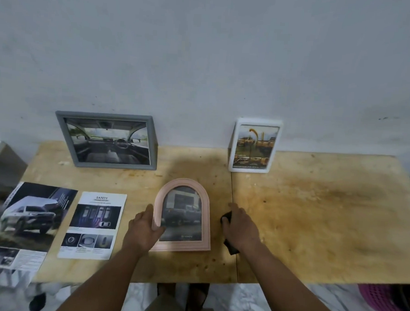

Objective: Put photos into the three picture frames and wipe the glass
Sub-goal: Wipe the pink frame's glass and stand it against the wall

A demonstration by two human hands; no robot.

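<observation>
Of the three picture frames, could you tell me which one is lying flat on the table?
The pink arched frame, held by the left hand. The grey frame and white frame stand against the wall.

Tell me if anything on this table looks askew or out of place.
The large car brochure at the table's left end lies skewed and hangs over the edge. The wood is stained. The frames look intact.

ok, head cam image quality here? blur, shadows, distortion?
Head view: dim and soft overall. The brochure at the left edge smears with blur, and the table edges bow from wide-angle distortion. A dark shadow lies on the table behind the pink arched frame. No strong glare on any glass.
</observation>
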